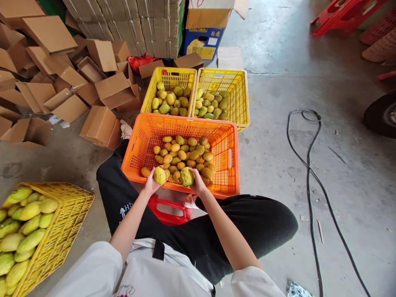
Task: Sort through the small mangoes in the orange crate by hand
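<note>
My left hand (151,182) is closed around a yellow, bumpy mango (160,175). In my right hand (198,184) is a greener, lumpy mango (187,177), gripped from its right side. Both hands are over the near rim of an orange plastic crate (148,126), holding the two fruits apart. Smaller yellow-orange mangoes (182,155) lie on the bottom of that crate, some of them hidden behind my hands.
Beyond it stand two yellow crates (169,73) (239,99) with green-yellow mangoes. A fuller yellow crate (66,210) is at my left. Open cardboard boxes (100,126) are heaped at far left. A black hose or cable (308,173) lies on the floor at right.
</note>
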Tool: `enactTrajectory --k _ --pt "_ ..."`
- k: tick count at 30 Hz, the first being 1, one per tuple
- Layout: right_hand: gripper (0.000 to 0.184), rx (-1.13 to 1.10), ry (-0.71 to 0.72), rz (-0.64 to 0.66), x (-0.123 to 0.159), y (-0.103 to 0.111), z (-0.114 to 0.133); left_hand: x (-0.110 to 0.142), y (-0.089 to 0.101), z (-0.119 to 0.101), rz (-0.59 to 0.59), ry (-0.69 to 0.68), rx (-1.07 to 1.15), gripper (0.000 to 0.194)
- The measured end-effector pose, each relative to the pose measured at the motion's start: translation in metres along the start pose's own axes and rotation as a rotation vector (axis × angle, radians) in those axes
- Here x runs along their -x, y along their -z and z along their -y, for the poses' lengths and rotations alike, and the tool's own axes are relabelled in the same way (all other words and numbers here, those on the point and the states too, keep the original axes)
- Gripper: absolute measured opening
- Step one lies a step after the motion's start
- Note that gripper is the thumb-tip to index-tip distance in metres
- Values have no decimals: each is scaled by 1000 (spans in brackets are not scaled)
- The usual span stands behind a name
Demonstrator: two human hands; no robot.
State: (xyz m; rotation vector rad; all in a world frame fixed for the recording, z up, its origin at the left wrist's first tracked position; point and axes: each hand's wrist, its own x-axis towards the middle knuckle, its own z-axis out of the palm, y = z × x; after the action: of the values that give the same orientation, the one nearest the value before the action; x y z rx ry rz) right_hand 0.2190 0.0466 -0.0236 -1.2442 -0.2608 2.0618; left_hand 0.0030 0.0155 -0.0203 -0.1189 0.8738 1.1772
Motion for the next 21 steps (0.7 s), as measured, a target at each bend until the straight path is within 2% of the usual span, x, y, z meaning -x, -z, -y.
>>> enactTrajectory --k 2,5,9,12,17,21 --pt "31 -21 -20 -8 1 -1 2 1 0 0 -1 2 -8 32" --pt "37 -5 25 -48 3 -2 2 -1 0 0 1 14 -14 33" --pt "48 58 72 -141 4 -2 1 -3 2 -2 -7 44 -1 35" --pt "55 80 71 -212 3 -2 0 -3 5 -3 -8 17 25 34" --pt "46 62 78 -202 3 -3 -1 -1 7 -1 -38 -22 24 6" --pt "36 53 92 -210 2 -1 -3 -3 7 1 -66 -31 29 10"
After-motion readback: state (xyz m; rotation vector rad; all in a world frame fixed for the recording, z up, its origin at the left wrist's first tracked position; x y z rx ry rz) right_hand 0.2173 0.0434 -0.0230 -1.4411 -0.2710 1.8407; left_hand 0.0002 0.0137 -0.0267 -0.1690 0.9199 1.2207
